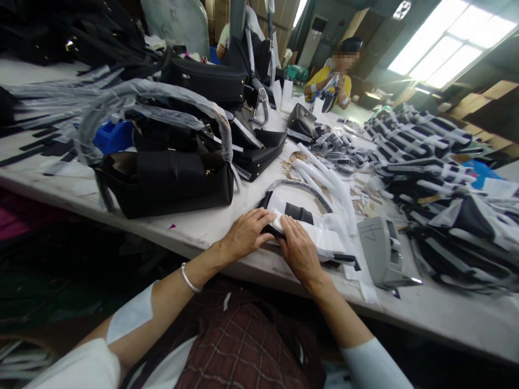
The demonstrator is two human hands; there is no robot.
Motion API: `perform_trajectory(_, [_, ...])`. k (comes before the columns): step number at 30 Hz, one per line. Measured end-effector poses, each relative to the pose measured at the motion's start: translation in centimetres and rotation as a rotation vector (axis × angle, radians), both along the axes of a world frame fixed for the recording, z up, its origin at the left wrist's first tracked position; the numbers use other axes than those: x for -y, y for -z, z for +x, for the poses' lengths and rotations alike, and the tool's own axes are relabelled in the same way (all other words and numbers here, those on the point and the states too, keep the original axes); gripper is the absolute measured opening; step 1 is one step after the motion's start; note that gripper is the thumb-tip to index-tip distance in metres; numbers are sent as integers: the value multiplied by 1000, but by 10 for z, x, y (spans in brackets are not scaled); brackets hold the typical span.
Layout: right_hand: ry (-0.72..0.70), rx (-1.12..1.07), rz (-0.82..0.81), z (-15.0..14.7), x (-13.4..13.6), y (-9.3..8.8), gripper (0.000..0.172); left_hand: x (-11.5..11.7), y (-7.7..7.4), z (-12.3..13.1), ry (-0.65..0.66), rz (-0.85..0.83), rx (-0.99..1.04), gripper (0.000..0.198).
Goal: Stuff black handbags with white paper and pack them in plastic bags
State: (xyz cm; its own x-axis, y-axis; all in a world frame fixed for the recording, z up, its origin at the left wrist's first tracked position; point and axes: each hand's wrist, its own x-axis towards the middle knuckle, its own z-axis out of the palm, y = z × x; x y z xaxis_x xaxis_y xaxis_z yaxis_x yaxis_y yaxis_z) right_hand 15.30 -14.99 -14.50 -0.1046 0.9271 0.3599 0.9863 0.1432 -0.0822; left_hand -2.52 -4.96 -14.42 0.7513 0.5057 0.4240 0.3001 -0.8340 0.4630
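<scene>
A small black handbag (299,212), partly covered in white wrapping (276,220), lies on the table's front edge. My left hand (249,232) is at the bag's left end, its fingers over the wrapping and its thumb lower, by the near edge. Beside it, my right hand (300,246) rests on the wrapping, fingers stretched out and lying flat. The bag's wrapped handle (302,186) arches behind it. A short black strap end (343,258) sticks out to the right. My palms hide the bag's near side.
A larger black handbag (182,181) with a plastic-wrapped handle stands left. White foam strips (330,183) lie behind my hands. A grey tape dispenser (377,251) is to the right, near piled black wrapped pieces (458,237). Across the table sits a person in yellow (343,81).
</scene>
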Motion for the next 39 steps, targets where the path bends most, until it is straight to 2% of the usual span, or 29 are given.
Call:
perform_trajectory(2, [-4, -19, 46, 0, -1, 11, 56, -4, 5, -7, 94, 34, -21, 83])
perform_trajectory(4, [-4, -25, 80, 2, 1, 16, 54, -8, 11, -11, 118, 55, -23, 93])
perform_trajectory(10, [24, -21, 97, -7, 3, 17, 49, -21, 24, -6, 58, 62, 31, 65])
perform_trajectory(17, [90, 68, 164, -20, -2, 30, 43, -20, 27, -6, -42, 121, -94, 54])
perform_trajectory(19, [93, 71, 172, -22, -1, 32, 43, -20, 27, -6, -14, 190, -68, 52])
perform_trajectory(21, [99, 70, 174, -23, -1, 32, 42, -21, 28, -5, 79, 272, -24, 47])
perform_trajectory(24, [93, 56, 164, -22, 0, 29, 42, -22, 33, -2, 188, 269, 23, 47])
perform_trajectory(30, [117, -2, 192, -14, 6, 21, 42, -22, 45, 2, 126, 143, 97, 33])
perform_trajectory(33, [121, 8, 253, -12, 11, 26, 36, -18, 43, 0, 114, 175, 49, 34])
perform_trajectory(39, [115, 4, 342, -14, 13, 37, 33, 3, 22, -5, 94, 505, -217, 40])
